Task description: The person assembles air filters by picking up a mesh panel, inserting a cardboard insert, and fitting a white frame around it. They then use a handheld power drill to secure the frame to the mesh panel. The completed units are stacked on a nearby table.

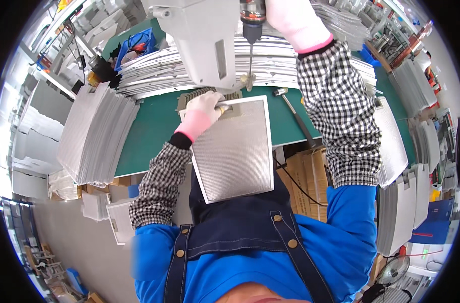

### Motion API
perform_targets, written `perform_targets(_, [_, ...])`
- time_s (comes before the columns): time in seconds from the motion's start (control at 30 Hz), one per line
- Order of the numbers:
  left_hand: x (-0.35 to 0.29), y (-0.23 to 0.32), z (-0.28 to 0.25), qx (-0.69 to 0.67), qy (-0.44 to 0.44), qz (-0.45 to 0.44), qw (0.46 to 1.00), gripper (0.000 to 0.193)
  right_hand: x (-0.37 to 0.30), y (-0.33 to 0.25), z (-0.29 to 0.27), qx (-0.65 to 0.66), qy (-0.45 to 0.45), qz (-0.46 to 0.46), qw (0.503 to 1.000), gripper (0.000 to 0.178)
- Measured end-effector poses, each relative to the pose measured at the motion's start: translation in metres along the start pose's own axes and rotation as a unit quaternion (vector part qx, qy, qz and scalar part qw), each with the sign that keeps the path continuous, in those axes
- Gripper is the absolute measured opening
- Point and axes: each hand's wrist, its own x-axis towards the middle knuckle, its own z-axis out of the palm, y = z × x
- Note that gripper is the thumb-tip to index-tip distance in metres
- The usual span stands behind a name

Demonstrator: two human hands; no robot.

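A rectangular metal mesh panel [235, 156] with a light frame tilts from the table edge toward my lap. My left hand [205, 112], in a white and pink glove, is closed on its upper left edge, by a small recess. Up at the top edge, my gloved right hand [298, 25] is beside a red and black power drill [252, 20] and appears to grip it; its fingers are partly cut off. The drill points down, its long bit [250, 60] ending at a small metal piece [247, 81] above the panel. A ridged grey block [187, 100] lies behind my left hand.
A tall grey machine body [199, 45] stands ahead. On the green table [144, 146] lies a hammer [296, 117], right of the panel. Stacked panels stand left [93, 136], at the back [154, 70] and right [391, 141]. A cardboard box [305, 182] sits below the table.
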Motion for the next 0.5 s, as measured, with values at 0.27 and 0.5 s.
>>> perform_targets(0.27, [-0.089, 0.082, -0.069, 0.047, 0.068, 0.014, 0.996, 0.048, -0.028, -0.011, 0.024, 0.050, 0.012, 0.108, 0.993, 0.032])
perform_targets(0.5, [-0.102, 0.099, -0.074, 0.041, 0.166, 0.015, 0.985, 0.048, -0.021, -0.025, 0.044, 0.041, -0.025, 0.121, 0.992, 0.035])
